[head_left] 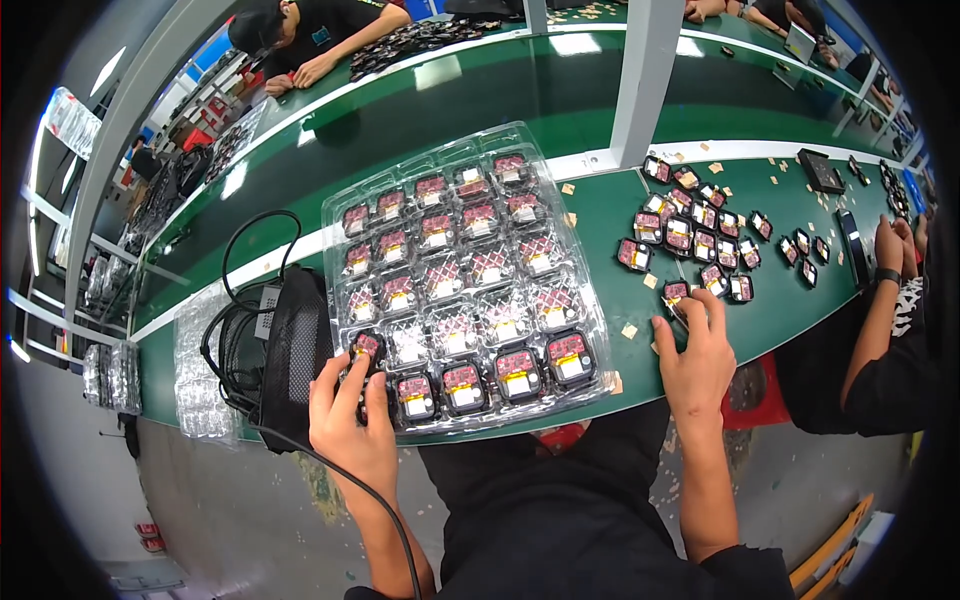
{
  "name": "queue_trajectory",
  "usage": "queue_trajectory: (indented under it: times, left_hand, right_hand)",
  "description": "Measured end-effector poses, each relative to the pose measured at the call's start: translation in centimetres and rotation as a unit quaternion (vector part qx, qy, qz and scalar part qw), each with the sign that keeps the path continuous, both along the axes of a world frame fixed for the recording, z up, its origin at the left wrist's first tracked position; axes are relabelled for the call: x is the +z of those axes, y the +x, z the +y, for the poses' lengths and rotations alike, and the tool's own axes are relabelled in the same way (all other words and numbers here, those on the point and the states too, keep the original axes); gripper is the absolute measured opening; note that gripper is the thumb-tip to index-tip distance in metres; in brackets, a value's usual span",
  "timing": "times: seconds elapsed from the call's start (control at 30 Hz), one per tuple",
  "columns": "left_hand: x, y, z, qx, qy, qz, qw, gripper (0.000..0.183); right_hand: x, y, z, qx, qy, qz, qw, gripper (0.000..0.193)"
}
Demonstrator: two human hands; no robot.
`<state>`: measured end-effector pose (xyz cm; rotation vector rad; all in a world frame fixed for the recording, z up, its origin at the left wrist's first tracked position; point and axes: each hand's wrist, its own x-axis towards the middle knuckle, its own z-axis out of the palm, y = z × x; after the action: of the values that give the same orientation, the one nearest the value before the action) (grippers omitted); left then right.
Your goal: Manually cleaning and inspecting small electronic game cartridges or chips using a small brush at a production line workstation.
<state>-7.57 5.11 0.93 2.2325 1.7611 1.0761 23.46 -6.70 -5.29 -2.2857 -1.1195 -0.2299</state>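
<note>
Left hand (352, 425) is held half-curled at the near left corner of a clear plastic tray (592, 310), its fingertips placed on a small black unit (367, 346) with a red face; whether that unit is gripped or only touched cannot be told. The right hand (695, 372) is held partly open, thumb and fingers parted around a similar loose unit (676, 293), and a firm hold cannot be confirmed. The tray, filled with rows of such units, is set along the near edge of the green counter (610, 210). More loose units (704, 246) are gathered between the right hand and the counter's far edge, with pale scraps (629, 331) scattered among them. Toward the counter's left end, a black mesh bag (297, 345) and black cable (228, 345) are placed beside the tray.
</note>
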Motion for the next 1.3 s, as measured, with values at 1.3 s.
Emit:
queue_trajectory:
  times: [1.3]
  left_hand:
    - [0.0, -0.9, -0.1, -0.058, 0.051, 0.151, 0.985, 0.033]
  right_hand:
    - [2.6, -3.1, -2.9, 0.215, 0.235, 0.121, 0.94, 0.044]
